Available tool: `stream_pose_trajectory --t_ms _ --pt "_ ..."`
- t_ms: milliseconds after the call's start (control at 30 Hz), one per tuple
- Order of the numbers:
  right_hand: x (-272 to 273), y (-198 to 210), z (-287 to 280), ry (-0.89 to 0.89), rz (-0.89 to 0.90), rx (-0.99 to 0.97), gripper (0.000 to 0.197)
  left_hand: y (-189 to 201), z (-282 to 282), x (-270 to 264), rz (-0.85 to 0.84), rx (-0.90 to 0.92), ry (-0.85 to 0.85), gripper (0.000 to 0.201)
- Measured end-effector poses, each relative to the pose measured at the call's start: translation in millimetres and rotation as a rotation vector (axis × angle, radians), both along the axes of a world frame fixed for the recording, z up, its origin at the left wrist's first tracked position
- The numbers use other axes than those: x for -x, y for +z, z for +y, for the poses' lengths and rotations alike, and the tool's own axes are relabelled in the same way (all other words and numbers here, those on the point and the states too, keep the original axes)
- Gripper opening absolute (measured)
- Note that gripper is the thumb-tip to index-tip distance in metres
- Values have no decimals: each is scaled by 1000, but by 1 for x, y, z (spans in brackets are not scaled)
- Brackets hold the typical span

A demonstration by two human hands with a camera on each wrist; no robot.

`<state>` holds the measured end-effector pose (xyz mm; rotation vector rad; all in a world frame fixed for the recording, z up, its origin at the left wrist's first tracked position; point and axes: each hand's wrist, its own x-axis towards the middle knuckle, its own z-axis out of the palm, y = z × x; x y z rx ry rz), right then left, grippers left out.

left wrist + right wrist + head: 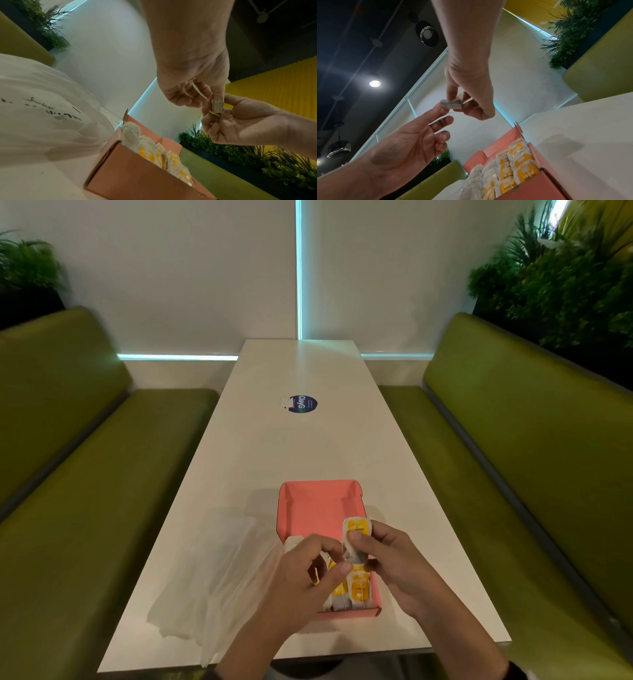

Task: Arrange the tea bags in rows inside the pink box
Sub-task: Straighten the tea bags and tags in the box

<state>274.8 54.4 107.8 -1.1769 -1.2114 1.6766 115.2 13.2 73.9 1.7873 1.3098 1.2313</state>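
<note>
The open pink box (317,503) lies on the white table (308,446) in front of me. Several tea bags with yellow tags (358,590) stand packed in its near half; the far half is bare. Above the box my right hand (363,534) pinches one tea bag (358,527) by its upper part. My left hand (339,558) pinches the same bag's lower end, where the string hangs. The wrist views show this held tea bag (217,104) (451,105) between both hands, over the pink box (130,175) (539,189) and its packed tea bags (154,152) (513,170).
A crumpled clear plastic bag (219,570) (42,108) lies left of the box. A round blue sticker (302,404) sits mid-table. Green benches (85,474) (513,457) flank the table, with plants behind them. The table's near edge runs just below my wrists.
</note>
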Motion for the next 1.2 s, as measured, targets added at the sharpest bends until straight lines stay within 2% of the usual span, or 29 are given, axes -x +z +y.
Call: stream_pose_trajectory --t_ms 100,300,500,600,700,800,900,967,1100,1200 --pt "0 2 -1 -17 15 -21 14 0 0 0 13 8 1 6" --pt "3 1 -3 -134 -20 -114 9 3 -2 -1 -43 -18 -5 12" --pt "9 -2 -3 -247 -82 -184 16 -3 -4 -2 0 -21 -27 20" --pt "10 0 -4 -252 -72 -184 14 -6 -2 0 -13 -16 -29 20" --pt "9 7 -5 -219 39 -141 10 -9 1 3 -23 24 -51 14" --pt "6 8 -4 -175 -26 -167 9 -9 4 4 -42 117 -14 8" --pt "5 7 -3 -132 -112 -169 10 -5 5 3 -164 183 5 35" --pt "6 7 -4 -110 -124 -171 13 -2 5 -1 -238 210 -24 38" --pt "7 9 -6 -95 -133 -159 13 -6 10 -3 -96 146 36 24" --pt "4 15 -6 -97 -51 -110 19 -11 12 -2 -81 140 57 22"
